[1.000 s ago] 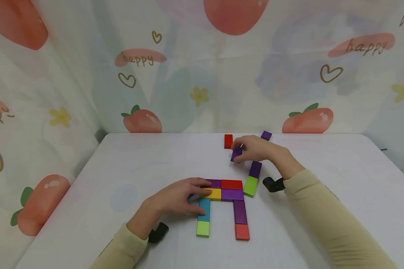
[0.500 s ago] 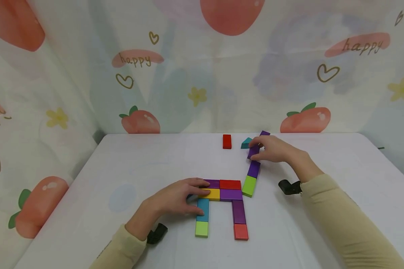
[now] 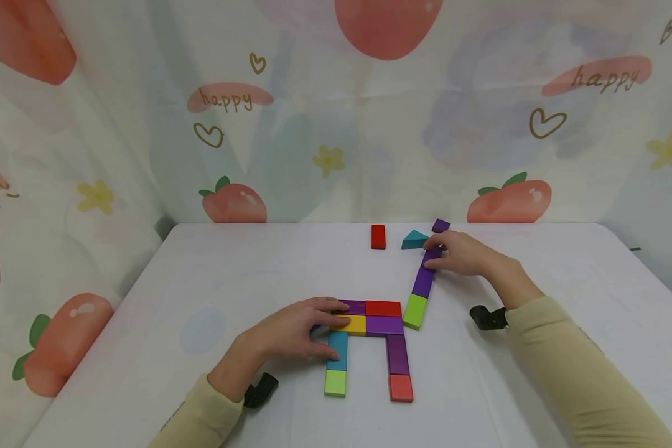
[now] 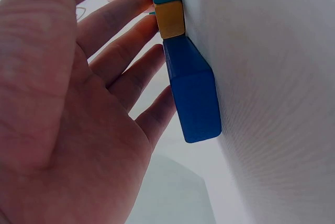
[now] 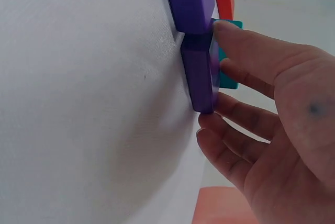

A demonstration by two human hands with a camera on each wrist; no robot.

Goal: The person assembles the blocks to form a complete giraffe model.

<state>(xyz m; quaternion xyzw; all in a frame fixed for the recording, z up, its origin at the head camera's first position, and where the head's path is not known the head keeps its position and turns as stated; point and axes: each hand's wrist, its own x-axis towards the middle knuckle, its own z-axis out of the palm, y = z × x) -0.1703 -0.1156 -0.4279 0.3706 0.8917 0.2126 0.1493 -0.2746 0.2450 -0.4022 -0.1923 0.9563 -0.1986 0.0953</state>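
Observation:
In the head view my right hand point(image 3: 463, 254) pinches a purple block point(image 3: 432, 255) between thumb and fingers. That block lies flat, its near end against another purple block point(image 3: 423, 283), which is followed by a lime green block point(image 3: 415, 311). My left hand point(image 3: 291, 330) rests on the left side of a flat block figure, fingertips touching the yellow block point(image 3: 357, 325) and thumb on the light blue block point(image 3: 338, 350). A dark blue block point(image 4: 196, 103) sits by its fingers in the left wrist view, mostly hidden from the head.
Near the table's far edge lie a red block point(image 3: 378, 236), a teal triangular block point(image 3: 415, 240) and a purple block point(image 3: 440, 226). The figure also has a red block point(image 3: 383, 308) on top and a coral block point(image 3: 401, 388) at its right leg's foot.
My right hand has brought the purple block rightward, from beside the red block to the far end of the slanting row. The teal triangle came into sight. My left hand stays in place.

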